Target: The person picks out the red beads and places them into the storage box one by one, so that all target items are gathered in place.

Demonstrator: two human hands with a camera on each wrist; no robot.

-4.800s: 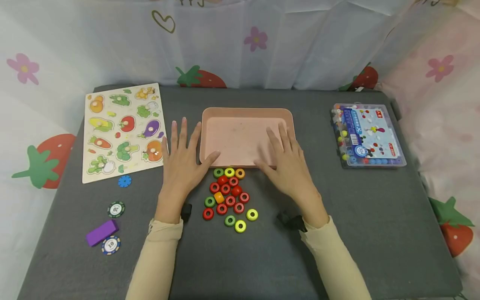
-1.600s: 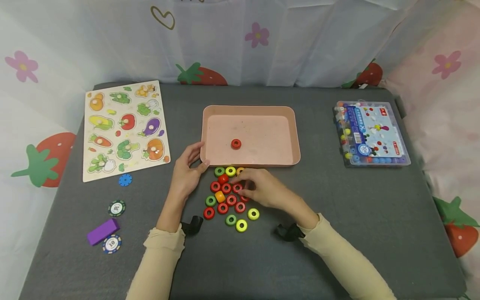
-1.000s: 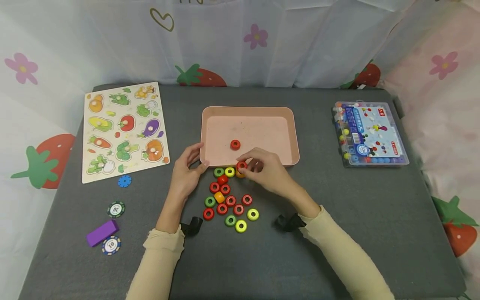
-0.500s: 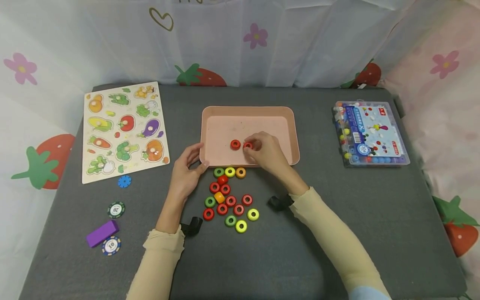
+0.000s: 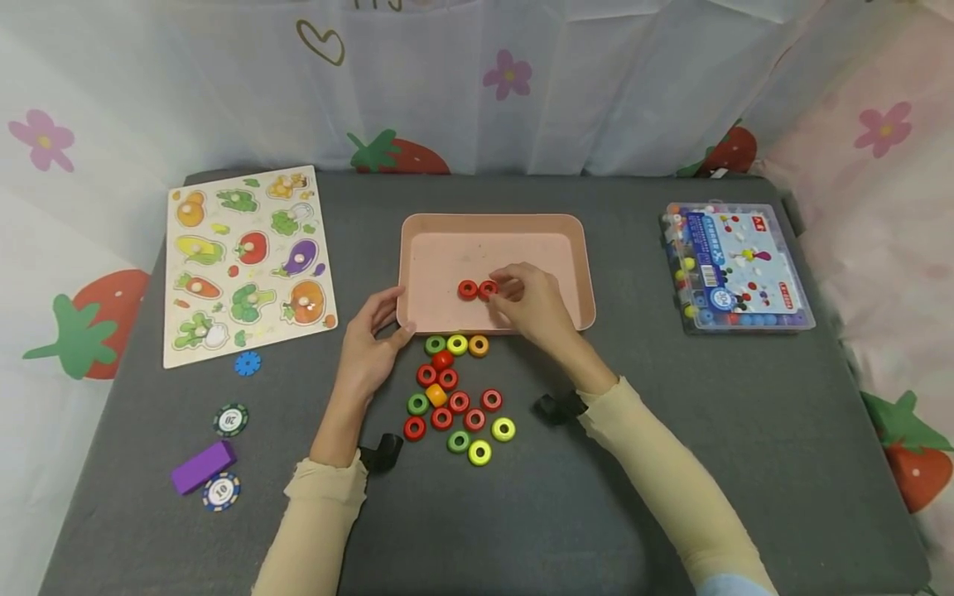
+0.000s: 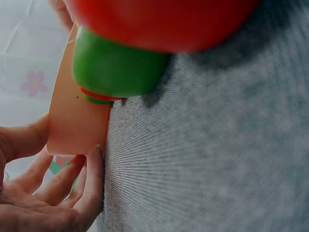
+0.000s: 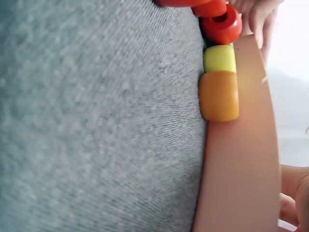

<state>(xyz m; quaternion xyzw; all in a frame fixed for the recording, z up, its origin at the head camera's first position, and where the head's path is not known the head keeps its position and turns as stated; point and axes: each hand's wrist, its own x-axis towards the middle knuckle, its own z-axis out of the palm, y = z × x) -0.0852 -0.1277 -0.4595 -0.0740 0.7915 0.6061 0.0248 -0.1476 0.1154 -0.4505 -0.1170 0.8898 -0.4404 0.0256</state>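
Note:
My right hand (image 5: 532, 308) reaches over the front wall of the pink tray (image 5: 440, 252). Its thumb and index finger pinch a red ring bead (image 5: 483, 284) on the tray floor. Touching or almost touching that bead on its left is another red ring bead (image 5: 460, 290). At the tray's front left corner, my left hand (image 5: 368, 348) grips the rim, thumb in front and fingers along the side. The left wrist view shows those fingers (image 6: 94, 176) on the tray corner. In the right wrist view the tray wall (image 7: 241, 169) hides the held bead.
Several red, green and yellow beads lie before the tray, with an orange bead (image 5: 473, 354) against its front. Left are a vegetable puzzle board (image 5: 261, 319), a purple block (image 5: 203, 467) and chips (image 5: 231, 420). A clear bead box (image 5: 738, 265) sits right.
Both hands were spread by the bare tray. A red bead then lay inside; my right hand carried another from the pile and slid it left beside the first. My left hand took the tray corner.

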